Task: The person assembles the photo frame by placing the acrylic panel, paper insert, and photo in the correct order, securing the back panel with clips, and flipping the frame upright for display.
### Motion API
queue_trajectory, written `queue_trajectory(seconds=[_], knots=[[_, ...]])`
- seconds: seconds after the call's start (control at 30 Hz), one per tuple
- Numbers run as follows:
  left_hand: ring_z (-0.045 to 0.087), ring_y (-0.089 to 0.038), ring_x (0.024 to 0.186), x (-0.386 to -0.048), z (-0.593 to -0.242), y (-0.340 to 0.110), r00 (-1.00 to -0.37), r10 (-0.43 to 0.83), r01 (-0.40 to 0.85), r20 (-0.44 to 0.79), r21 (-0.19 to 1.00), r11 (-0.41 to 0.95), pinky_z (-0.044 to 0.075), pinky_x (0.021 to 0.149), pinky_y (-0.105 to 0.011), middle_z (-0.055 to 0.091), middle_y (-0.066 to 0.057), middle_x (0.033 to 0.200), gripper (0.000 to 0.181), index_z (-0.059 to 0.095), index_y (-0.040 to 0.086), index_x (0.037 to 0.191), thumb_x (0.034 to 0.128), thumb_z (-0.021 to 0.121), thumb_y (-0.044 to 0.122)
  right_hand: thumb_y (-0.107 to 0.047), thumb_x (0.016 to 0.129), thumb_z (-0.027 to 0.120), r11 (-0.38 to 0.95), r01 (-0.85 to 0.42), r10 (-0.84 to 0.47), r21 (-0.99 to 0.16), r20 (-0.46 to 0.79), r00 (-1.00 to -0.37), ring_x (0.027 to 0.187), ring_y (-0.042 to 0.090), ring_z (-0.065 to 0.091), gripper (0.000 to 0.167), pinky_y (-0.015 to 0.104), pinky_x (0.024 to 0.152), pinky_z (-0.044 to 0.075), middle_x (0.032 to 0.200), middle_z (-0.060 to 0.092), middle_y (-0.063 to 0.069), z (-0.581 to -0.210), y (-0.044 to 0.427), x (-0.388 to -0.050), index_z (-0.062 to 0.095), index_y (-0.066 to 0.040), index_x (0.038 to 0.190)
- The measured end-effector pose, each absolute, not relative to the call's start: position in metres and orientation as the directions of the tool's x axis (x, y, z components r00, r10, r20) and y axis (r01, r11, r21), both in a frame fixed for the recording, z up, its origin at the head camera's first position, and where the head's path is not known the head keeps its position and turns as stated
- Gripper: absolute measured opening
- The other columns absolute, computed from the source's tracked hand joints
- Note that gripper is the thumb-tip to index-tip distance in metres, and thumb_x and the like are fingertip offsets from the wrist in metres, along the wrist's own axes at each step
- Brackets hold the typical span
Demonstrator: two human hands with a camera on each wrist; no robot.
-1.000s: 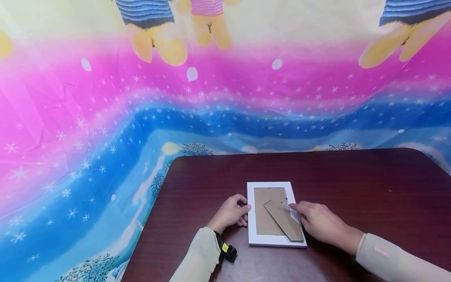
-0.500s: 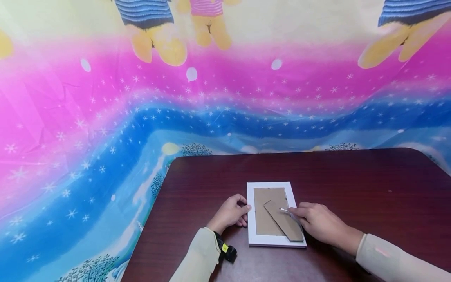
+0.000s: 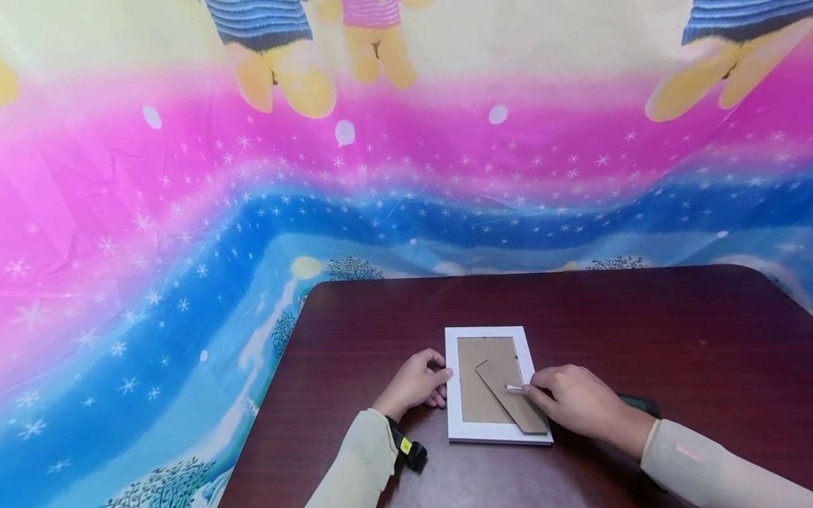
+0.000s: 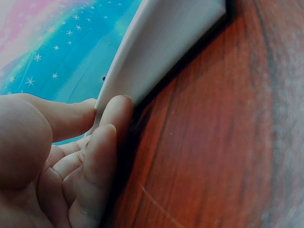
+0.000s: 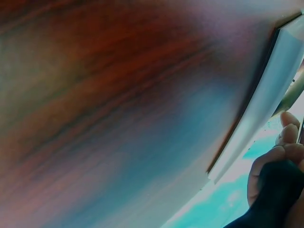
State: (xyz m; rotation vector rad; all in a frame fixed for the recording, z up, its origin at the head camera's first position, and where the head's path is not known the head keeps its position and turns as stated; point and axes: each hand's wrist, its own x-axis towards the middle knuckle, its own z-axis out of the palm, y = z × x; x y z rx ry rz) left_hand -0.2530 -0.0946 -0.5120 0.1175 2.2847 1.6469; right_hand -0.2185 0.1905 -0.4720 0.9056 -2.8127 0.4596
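A white photo frame (image 3: 453,416) lies face down on the table, its brown backing board (image 3: 485,353) showing. A slanted stand leg (image 3: 516,408) sits on the backing. My left hand (image 3: 416,381) pinches the frame's left edge; in the left wrist view the thumb lies on top and the fingers (image 4: 116,114) against the side. My right hand (image 3: 581,402) grips a screwdriver (image 3: 641,404) with a dark green handle. Its metal tip is above the stand leg; I cannot tell whether it touches. In the right wrist view the dark handle (image 5: 280,185) partly hides that hand.
Small dark tabs (image 3: 516,357) show at the backing's edge. The dark red wooden table (image 3: 603,317) reaches back to a colourful printed cloth (image 3: 406,155). A black band with a camera (image 3: 409,451) is on my left wrist.
The screwdriver's tip has moved from the backing's right edge slightly down over the stand leg, and its handle now shows behind my right hand. My left hand and the frame stay put.
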Motion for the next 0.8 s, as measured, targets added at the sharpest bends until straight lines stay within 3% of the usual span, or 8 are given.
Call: queue_trajectory(seconds=[0.17, 0.47, 0.63, 0.8], knots=[[0.062, -0.018, 0.047, -0.2535, -0.5117, -0.0948, -0.944, 0.255, -0.119, -0.210, 0.936, 0.331, 0.052, 0.044, -0.030, 0.063, -0.011, 0.062, 0.020, 0.055, 0.003, 0.108, 0.0962, 0.064, 0.017, -0.035, 0.093, 0.067, 0.761, -0.608, -0.557, -0.229, 0.249, -0.792, 0.051, -0.003, 0.037, 0.025, 0.022, 0.050, 0.036, 0.058, 0.040, -0.023, -0.4703, 0.1894, -0.2182, 0.060, -0.030, 0.069], [0.061, -0.018, 0.046, -0.2533, -0.5101, -0.0951, -0.944, 0.254, -0.118, -0.210, 0.935, 0.334, 0.052, 0.044, -0.029, 0.063, -0.011, 0.062, 0.019, 0.054, 0.002, 0.108, 0.0966, 0.063, 0.015, -0.059, 0.092, 0.056, 0.777, -0.586, -0.554, -0.230, 0.194, -0.810, 0.045, -0.001, 0.028, 0.052, 0.021, 0.044, 0.028, 0.047, 0.029, -0.018, -0.4642, 0.1856, -0.2151, 0.041, -0.029, 0.051], [0.061, -0.018, 0.046, -0.2531, -0.5106, -0.0951, -0.945, 0.255, -0.114, -0.205, 0.937, 0.331, 0.052, 0.044, -0.030, 0.062, -0.011, 0.062, 0.020, 0.054, 0.002, 0.108, 0.0963, 0.063, 0.015, -0.057, 0.092, 0.057, 0.747, -0.614, -0.584, -0.254, 0.190, -0.789, 0.046, -0.001, 0.027, 0.052, 0.020, 0.044, 0.028, 0.048, 0.030, -0.019, -0.4634, 0.1840, -0.2133, 0.042, -0.030, 0.051], [0.061, -0.018, 0.046, -0.2540, -0.5118, -0.0947, -0.944, 0.256, -0.116, -0.207, 0.936, 0.332, 0.052, 0.044, -0.030, 0.063, -0.011, 0.063, 0.020, 0.055, 0.003, 0.108, 0.0962, 0.063, 0.016, -0.045, 0.092, 0.065, 0.670, -0.674, -0.626, -0.312, 0.252, -0.738, 0.049, -0.003, 0.033, 0.041, 0.019, 0.046, 0.033, 0.054, 0.038, -0.023, -0.4645, 0.1817, -0.2112, 0.049, -0.034, 0.056]])
